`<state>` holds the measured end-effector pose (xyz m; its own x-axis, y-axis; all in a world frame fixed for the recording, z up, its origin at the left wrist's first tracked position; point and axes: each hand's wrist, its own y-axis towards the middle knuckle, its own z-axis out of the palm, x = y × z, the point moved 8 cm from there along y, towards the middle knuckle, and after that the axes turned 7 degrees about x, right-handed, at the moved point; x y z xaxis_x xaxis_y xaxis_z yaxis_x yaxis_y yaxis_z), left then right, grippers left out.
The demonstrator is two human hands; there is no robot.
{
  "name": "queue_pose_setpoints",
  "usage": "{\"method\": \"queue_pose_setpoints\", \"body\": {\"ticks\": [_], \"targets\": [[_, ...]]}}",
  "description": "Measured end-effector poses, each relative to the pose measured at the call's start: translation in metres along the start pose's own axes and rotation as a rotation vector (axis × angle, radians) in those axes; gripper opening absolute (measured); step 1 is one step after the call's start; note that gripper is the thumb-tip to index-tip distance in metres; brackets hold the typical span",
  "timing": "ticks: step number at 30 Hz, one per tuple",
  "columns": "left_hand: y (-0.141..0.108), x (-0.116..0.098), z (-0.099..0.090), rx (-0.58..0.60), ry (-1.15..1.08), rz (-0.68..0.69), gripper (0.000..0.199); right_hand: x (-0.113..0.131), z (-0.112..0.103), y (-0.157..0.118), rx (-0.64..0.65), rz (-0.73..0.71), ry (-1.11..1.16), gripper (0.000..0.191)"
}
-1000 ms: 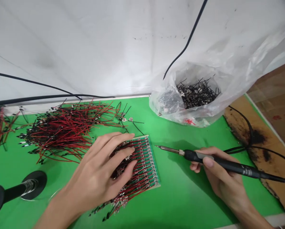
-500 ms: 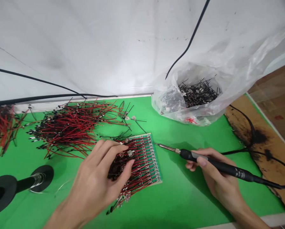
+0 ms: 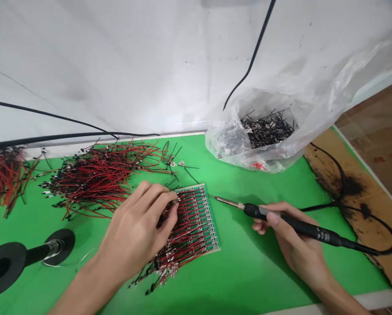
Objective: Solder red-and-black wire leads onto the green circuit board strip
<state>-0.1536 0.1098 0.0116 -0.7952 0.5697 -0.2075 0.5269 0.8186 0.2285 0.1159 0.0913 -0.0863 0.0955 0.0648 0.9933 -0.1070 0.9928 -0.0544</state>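
- While the left hand (image 3: 133, 232) lies over the wires on the board, its fingers curl down onto them; whether they grip any wire or only press on the bunch, I cannot tell.
- Right hand (image 3: 297, 249) grasps a black soldering iron (image 3: 281, 220) like a pen, with fingers closed around the handle. The metal tip points left, just beside the board's right edge and not touching it.
- Green circuit board (image 3: 210, 218) lies flat on a green mat (image 3: 248, 275), in front of the person, between the hands. Rows of red-and-black wires (image 3: 191, 232) fan from it toward the lower left.
- Loose red-and-black wires (image 3: 97, 183) lie in a heap left of the board.
- Clear plastic bag (image 3: 235, 146) of black-leaded parts (image 3: 266, 131) sits behind the board.
- Scorched wooden board (image 3: 350, 183) lies at right.
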Motion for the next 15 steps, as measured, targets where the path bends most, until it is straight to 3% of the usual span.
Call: {"method": "queue_pose_setpoints", "body": {"ticks": [5, 10, 15], "targets": [[-0.006, 0.005, 0.005, -0.020, 0.009, -0.009, 0.023, 0.001, 0.003, -0.005, -0.116, 0.130, 0.058, 0.020], [-0.014, -0.003, 0.001, -0.065, 0.068, 0.047, 0.036, 0.006, 0.008, -0.005, -0.103, 0.135, 0.076, 0.021], [-0.018, -0.006, 0.002, -0.079, 0.073, 0.068, 0.035, 0.005, 0.007, -0.005, -0.105, 0.129, 0.078, 0.019]]}}
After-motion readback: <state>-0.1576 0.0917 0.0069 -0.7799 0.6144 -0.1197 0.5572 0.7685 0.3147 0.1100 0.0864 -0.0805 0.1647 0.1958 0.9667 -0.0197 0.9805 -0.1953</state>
